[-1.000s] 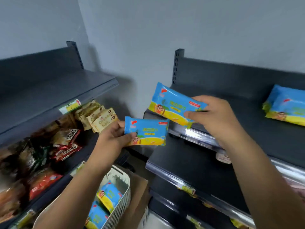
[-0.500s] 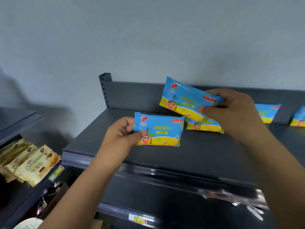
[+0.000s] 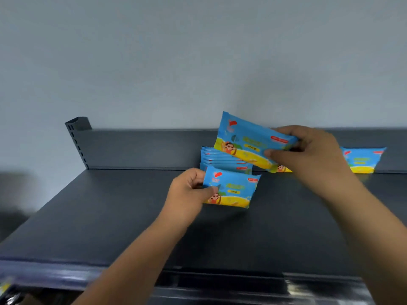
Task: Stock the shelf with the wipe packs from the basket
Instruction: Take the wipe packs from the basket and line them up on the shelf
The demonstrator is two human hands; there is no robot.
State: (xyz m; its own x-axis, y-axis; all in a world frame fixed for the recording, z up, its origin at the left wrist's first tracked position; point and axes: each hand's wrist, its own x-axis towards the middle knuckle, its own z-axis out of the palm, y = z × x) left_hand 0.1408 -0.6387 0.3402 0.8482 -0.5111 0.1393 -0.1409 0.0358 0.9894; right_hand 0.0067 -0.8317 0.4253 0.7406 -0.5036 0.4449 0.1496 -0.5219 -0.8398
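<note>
Blue wipe pack (image 3: 248,144) pinched in right hand (image 3: 308,155), long axis tilted, just above stack (image 3: 222,160) on shelf (image 3: 110,216); left hand (image 3: 189,192) grips second pack (image 3: 233,190), in front.

Each hand (image 3: 189,192) (image 3: 308,155) holds 1 wipe pack (image 3: 233,190) (image 3: 248,144) above the shelf (image 3: 110,216).

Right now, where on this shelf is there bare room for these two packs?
Free: the shelf left of the stack of packs, out to the slotted upright, and the front strip. Crowded: the back wall between stack and far-right pack, where the right hand holds the upper pack; the left hand holds the lower pack before the stack.
</note>
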